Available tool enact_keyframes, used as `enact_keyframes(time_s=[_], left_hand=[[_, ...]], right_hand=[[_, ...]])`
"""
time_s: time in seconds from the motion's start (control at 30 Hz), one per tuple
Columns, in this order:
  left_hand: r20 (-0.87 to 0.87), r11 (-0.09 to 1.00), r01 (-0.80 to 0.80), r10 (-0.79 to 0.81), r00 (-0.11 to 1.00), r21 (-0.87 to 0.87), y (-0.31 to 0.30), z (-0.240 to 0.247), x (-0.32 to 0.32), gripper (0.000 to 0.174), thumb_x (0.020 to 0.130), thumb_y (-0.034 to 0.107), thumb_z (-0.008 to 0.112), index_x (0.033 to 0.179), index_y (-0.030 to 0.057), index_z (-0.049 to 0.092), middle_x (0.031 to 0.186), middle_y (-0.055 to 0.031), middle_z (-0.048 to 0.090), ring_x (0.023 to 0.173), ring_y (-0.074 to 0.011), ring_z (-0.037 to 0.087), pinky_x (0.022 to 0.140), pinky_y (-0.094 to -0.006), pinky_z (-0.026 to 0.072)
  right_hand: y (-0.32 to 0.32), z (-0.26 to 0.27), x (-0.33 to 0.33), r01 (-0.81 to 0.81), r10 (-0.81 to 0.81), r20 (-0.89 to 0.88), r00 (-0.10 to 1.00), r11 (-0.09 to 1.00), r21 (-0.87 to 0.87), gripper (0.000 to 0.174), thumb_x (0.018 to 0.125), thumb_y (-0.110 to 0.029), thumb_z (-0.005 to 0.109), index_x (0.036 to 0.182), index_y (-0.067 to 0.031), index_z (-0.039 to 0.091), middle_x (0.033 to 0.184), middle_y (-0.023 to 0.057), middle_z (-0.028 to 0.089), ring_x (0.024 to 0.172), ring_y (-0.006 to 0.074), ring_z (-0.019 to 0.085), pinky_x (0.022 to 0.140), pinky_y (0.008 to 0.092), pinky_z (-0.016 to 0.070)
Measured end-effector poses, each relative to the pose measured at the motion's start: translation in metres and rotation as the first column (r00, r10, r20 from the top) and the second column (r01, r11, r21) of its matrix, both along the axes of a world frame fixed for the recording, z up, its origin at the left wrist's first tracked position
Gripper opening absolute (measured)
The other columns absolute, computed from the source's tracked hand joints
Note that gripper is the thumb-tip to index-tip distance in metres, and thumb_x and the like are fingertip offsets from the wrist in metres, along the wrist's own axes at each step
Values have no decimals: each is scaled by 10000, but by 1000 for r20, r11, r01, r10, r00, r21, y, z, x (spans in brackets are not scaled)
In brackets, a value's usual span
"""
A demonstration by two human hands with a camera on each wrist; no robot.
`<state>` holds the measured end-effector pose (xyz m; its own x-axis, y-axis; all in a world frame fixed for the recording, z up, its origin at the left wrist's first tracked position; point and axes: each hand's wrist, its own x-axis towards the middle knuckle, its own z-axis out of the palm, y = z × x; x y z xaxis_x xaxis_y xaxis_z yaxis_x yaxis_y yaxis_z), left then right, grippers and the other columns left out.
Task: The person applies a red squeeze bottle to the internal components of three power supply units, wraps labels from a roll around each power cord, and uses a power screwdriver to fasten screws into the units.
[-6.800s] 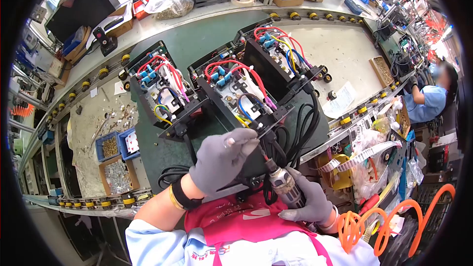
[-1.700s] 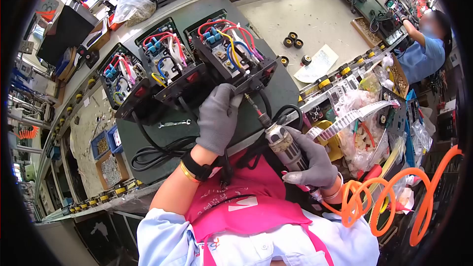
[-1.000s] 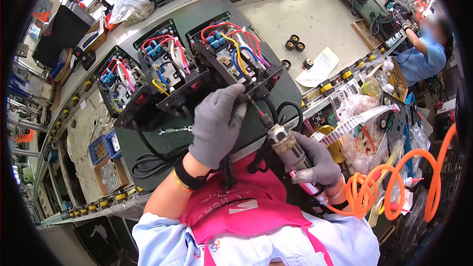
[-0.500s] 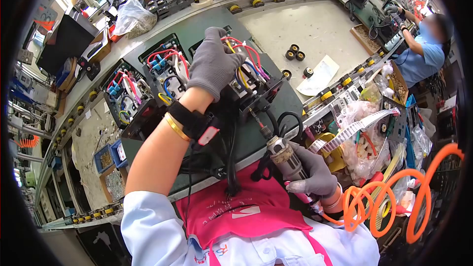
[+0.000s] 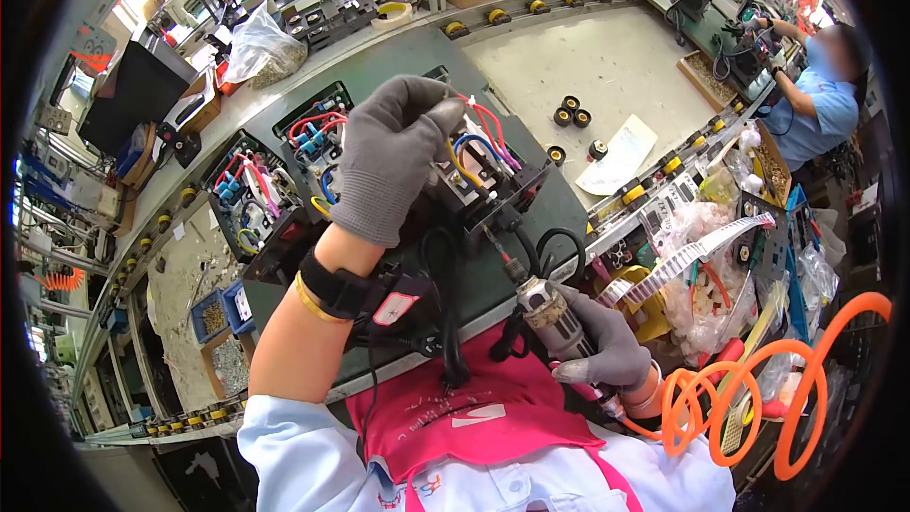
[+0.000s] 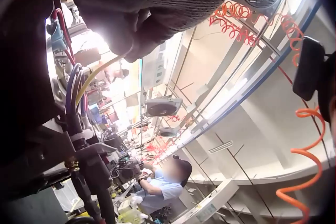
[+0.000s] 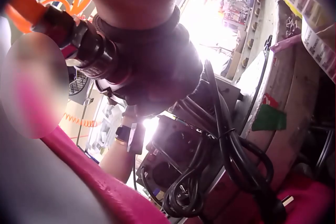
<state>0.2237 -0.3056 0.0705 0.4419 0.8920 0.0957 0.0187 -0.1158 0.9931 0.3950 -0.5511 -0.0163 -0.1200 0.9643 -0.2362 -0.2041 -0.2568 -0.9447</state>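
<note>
My left hand point(image 5: 391, 156), in a grey glove, pinches a yellow wire point(image 6: 93, 76) between thumb and fingers over the rightmost open black unit point(image 5: 466, 201). Red and blue wires run close by it. My right hand point(image 5: 614, 341), also gloved, grips an air screwdriver point(image 5: 552, 319) fed by an orange coiled hose point(image 5: 682, 408). The tool's bit points at the front panel of that unit, its tip right at the panel. Two similar wired units stand to the left, the middle one point(image 5: 318, 133) partly behind my left hand.
Black power cords point(image 5: 453, 322) lie along the front of the green board point(image 5: 493, 289). Several small black wheels point(image 5: 572, 112) and a paper sheet point(image 5: 621, 156) sit at the right. Blue bins point(image 5: 209, 318) stand left. Another person point(image 5: 820, 85) works at the far right.
My left hand has left the rightmost unit's front panel and moved up to its wires, where it now pinches the yellow one. The right hand keeps the air screwdriver at the panel.
</note>
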Motion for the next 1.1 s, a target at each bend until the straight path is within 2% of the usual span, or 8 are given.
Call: enact_keyframes(time_s=[0.13, 0.17, 0.27, 0.43, 0.47, 0.53, 0.77, 1.1], left_hand=[[57, 978, -51, 41, 998, 202, -9, -13, 0, 150, 943, 94, 619, 1061, 6, 641, 913, -51, 674, 738, -106, 680, 628, -231, 569], [116, 992, -58, 45, 992, 112, -17, -12, -2, 130, 963, 67, 575, 1053, 0, 641, 932, -59, 666, 814, -145, 697, 728, -274, 595], [324, 999, 15, -30, 946, 48, -33, -25, -9, 98, 951, 20, 575, 1023, -13, 634, 940, -60, 660, 817, -123, 672, 725, -241, 549], [-90, 770, 175, -153, 984, 614, -34, -57, -18, 150, 767, -7, 728, 895, 68, 701, 921, -106, 648, 910, -277, 660, 908, -390, 506], [-201, 623, 223, -106, 974, 750, -25, -64, -19, 161, 736, 24, 746, 880, 85, 706, 888, -63, 659, 922, -269, 665, 998, -486, 462], [-224, 598, 201, -38, 974, 776, -21, -72, -18, 186, 696, 70, 750, 872, 117, 717, 856, -14, 667, 941, -243, 660, 1040, -536, 428], [-395, 565, 274, 102, 913, 778, -22, -64, -22, 254, 624, 102, 770, 861, 191, 747, 820, 30, 636, 861, -225, 597, 772, -383, 438], [-495, 617, 317, 137, 858, 720, -22, -63, -19, 167, 633, 141, 769, 787, 197, 736, 850, 31, 566, 911, -235, 554, 781, -405, 397]], right_hand=[[0, 2, -3, 27, -28, -32, 999, 999, -35, 1027, 678, -228, 870, 1482, 61, 299, 1358, 103, 517, 1235, 149, 485, 1062, 299, 358], [0, 2, -2, 19, -19, -16, 1000, 999, -36, 1033, 675, -239, 871, 1480, 65, 299, 1358, 105, 518, 1235, 151, 487, 1062, 300, 358], [1, -4, 2, -4, 3, 66, 998, 1000, 4, 1048, 666, -261, 872, 1477, 72, 298, 1362, 111, 518, 1232, 158, 495, 1061, 305, 361], [-2, -2, 2, 7, -1, 92, 996, 998, -64, 1054, 661, -277, 871, 1474, 74, 301, 1334, 118, 533, 1221, 164, 504, 1056, 309, 366], [0, 3, 0, 6, -1, 74, 997, 998, -69, 1054, 662, -277, 871, 1474, 74, 300, 1331, 117, 536, 1219, 166, 504, 1058, 309, 364], [4, 8, -3, 4, -2, 36, 999, 997, -82, 1053, 663, -277, 872, 1473, 75, 298, 1324, 114, 540, 1217, 170, 506, 1060, 310, 359], [4, 6, -2, 28, -24, 30, 999, 991, -128, 1068, 647, -283, 881, 1454, 108, 302, 1333, 144, 521, 1223, 194, 497, 1064, 319, 345], [5, 6, -1, 37, -22, 77, 997, 980, -194, 1077, 618, -325, 906, 1428, 111, 346, 1289, 158, 561, 1176, 190, 543, 1038, 319, 385]])
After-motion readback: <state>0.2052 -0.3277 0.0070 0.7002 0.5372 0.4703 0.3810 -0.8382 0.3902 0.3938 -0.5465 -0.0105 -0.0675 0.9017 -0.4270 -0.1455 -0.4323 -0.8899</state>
